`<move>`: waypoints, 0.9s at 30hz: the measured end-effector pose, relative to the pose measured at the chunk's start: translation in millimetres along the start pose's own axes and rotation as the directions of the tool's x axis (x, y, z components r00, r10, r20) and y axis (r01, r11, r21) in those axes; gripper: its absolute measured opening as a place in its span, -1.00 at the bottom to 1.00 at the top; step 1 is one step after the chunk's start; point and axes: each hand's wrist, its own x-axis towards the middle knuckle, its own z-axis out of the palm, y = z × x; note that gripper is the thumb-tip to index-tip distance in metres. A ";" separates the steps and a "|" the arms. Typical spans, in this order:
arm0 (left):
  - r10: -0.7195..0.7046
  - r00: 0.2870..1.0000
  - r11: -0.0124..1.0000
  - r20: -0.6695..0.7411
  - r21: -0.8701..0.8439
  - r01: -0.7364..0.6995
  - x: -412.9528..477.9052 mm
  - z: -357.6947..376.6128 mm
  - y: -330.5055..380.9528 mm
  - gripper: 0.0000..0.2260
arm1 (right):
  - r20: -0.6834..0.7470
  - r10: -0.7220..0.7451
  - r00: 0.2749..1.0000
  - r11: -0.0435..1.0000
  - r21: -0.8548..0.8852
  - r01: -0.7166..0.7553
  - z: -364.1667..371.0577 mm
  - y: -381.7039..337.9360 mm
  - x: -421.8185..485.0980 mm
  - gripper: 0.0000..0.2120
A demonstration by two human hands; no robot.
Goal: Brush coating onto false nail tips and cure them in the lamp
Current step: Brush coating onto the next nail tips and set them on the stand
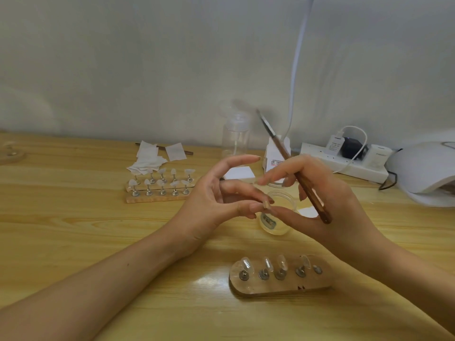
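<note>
left hand (211,200) pinches nail tip (266,205), right hand (339,200) grips brush (294,168); loose pinch risks dropping tip into open jar (278,231).

nail stand (280,279) front | jar (278,217) behind it | lamp (426,173) far right

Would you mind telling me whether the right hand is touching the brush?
Touching. The head view shows the brush gripped between the fingers of the right hand, with its wooden handle crossing them.

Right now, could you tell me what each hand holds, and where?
Right hand: brown wooden brush, by its handle. Left hand: small tan piece, pinched between fingertips.
</note>
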 end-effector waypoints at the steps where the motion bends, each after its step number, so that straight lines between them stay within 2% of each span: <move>1: 0.010 1.000 1.000 0.001 0.000 -0.010 -0.2 0.2 0.1 -0.39 | 0.000 0.017 1.000 1.000 0.020 -0.017 -1.0 2.5 0.2 -0.69; 4: 0.037 0.999 0.999 0.001 -0.004 -0.037 -0.5 -0.4 0.6 -0.36 | -0.009 0.051 0.999 0.988 0.145 -0.049 -7.6 10.3 -0.8 -0.65; 7: 0.072 0.997 0.996 -0.024 0.049 -0.071 -0.3 -0.7 0.5 -0.32 | -0.109 0.037 0.993 0.967 0.253 -0.009 -13.9 18.5 -6.3 -0.82; 8: 0.092 0.995 0.992 -0.038 0.085 -0.088 -0.2 -0.2 0.2 -0.31 | -0.156 0.068 0.985 0.944 0.330 -0.012 -15.3 20.4 -8.5 -0.81; 10: 0.129 0.990 0.977 -0.058 0.179 -0.117 -0.2 0.3 0.2 -0.31 | -0.221 0.230 0.948 0.833 0.549 -0.075 -17.0 22.6 -10.9 -0.71; 12: 0.162 0.985 0.948 -0.060 0.286 -0.138 -1.4 -1.1 1.3 -0.32 | -0.217 0.426 0.878 0.684 0.713 -0.155 -16.6 26.6 -10.5 -0.66; 15: 0.233 0.972 0.820 0.009 0.535 -0.202 -3.9 -2.4 3.0 -0.33 | -0.178 0.578 0.797 0.532 0.823 -0.202 -12.6 31.8 -11.0 -0.68; 17: 0.267 0.964 0.769 0.021 0.598 -0.226 -4.8 -1.7 3.9 -0.31 | -0.152 0.616 0.773 0.472 0.857 -0.207 -10.2 33.7 -13.2 -0.71; 20: 0.283 0.959 0.759 -0.001 0.612 -0.223 -4.2 -1.9 4.2 -0.32 | -0.111 0.606 0.788 0.451 0.864 -0.225 -8.0 35.5 -16.7 -0.80; 22: 0.282 0.959 0.770 -0.013 0.600 -0.218 -3.6 -3.0 3.7 -0.33 | -0.100 0.569 0.816 0.484 0.844 -0.234 -6.4 35.6 -17.6 -0.86; 25: 0.279 0.960 0.786 -0.018 0.578 -0.218 -3.6 -3.4 2.4 -0.36 | -0.088 0.510 0.856 0.540 0.807 -0.239 -2.1 33.4 -18.3 -0.82; 27: 0.267 0.963 0.792 -0.019 0.574 -0.209 -3.4 -3.3 1.5 -0.37 | -0.088 0.509 0.856 0.543 0.804 -0.240 0.6 32.2 -18.6 -0.78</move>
